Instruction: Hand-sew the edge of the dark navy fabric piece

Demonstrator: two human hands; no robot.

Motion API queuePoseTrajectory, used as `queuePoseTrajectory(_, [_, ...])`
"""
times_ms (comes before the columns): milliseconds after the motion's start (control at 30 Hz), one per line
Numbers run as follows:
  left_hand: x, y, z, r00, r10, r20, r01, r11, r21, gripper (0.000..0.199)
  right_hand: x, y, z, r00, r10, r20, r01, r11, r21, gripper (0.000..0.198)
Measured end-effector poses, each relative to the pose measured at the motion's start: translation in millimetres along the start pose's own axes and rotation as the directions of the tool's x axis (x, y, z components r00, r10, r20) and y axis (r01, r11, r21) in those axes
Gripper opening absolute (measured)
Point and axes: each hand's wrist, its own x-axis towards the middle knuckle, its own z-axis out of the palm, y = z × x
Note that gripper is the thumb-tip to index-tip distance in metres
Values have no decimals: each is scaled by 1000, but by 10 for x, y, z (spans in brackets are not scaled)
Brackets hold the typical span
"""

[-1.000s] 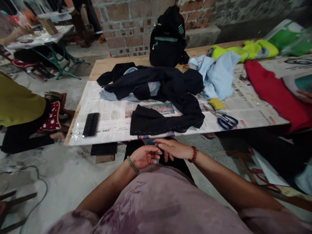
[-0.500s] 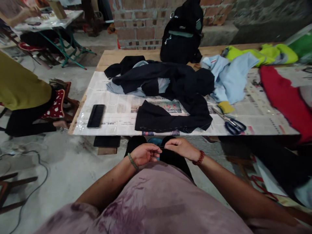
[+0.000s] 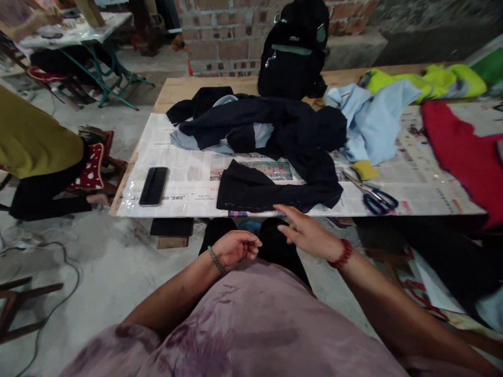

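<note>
My left hand (image 3: 238,247) is turned partly palm up over my lap, with a green bead bracelet at the wrist. Its fingers are curled together, and whatever lies in them is too small to make out. To its right, my right hand (image 3: 310,234) reaches toward the table's front edge with thumb and forefinger apart, holding nothing. The forefinger tip is at the near edge of a dark garment (image 3: 251,186), where pale stitches run along the hem. Scissors (image 3: 375,199) with dark blue handles lie on the newspaper right of that garment.
A phone (image 3: 154,186) rests on the newspaper-covered table (image 3: 188,180) at left. Light blue cloth (image 3: 379,123), red cloth (image 3: 456,152) and yellow-green cloth (image 3: 444,84) lie at right. Behind stands a black backpack (image 3: 291,57). A person in an olive top (image 3: 35,136) sits at left.
My right hand has parted from the left, moved up and right to the garment's edge, and opened its pinch. A thin dark strand between the hands no longer shows. My left hand stays put.
</note>
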Motion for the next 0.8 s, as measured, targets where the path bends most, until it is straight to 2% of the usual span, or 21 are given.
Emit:
queuePoseTrajectory(33, [7, 1, 16, 1000, -3, 3, 3, 1000, 8, 9, 1, -60, 10, 1000, -24, -13, 24, 1000, 14, 52])
queuePoseTrajectory(100, [17, 1, 40, 1000, -3, 16, 3, 1000, 23, 8, 26, -140, 76, 994, -16, 105, 10, 998, 60, 53])
queuePoseTrajectory(167, [22, -3, 45, 1000, 5, 29, -5, 1000, 27, 7, 67, -142, 177, 945, 28, 327, -57, 995, 80, 52])
queuePoseTrajectory(233, [23, -13, 27, 999, 11, 31, -11, 1000, 23, 7, 103, -77, 269, 887, 49, 458, -83, 995, 55, 46])
queuePoseTrajectory(267, [23, -19, 13, 1000, 10, 28, -11, 1000, 21, 7, 114, -32, 303, 886, 44, 462, -70, 997, 39, 42])
queuePoseTrajectory(367, [30, -39, -27, 1000, 5, 20, -6, 1000, 21, 6, 123, 85, 349, 935, 5, 356, -11, 1000, 17, 32])
queuePoseTrajectory(467, [44, -50, -37, 1000, 7, 24, -7, 1000, 29, 7, 116, 145, 354, 961, 2, 277, -11, 999, 31, 25])
queuePoseTrajectory(633, [55, -47, -15, 1000, 18, 23, -19, 999, 43, 7, 103, 199, 365, 977, 70, 202, -79, 996, 41, 22])
queuePoseTrajectory(800, [48, -50, -14, 1000, 11, 20, -12, 999, 43, 7, 97, 237, 341, 978, 95, 186, -99, 995, 12, 22])
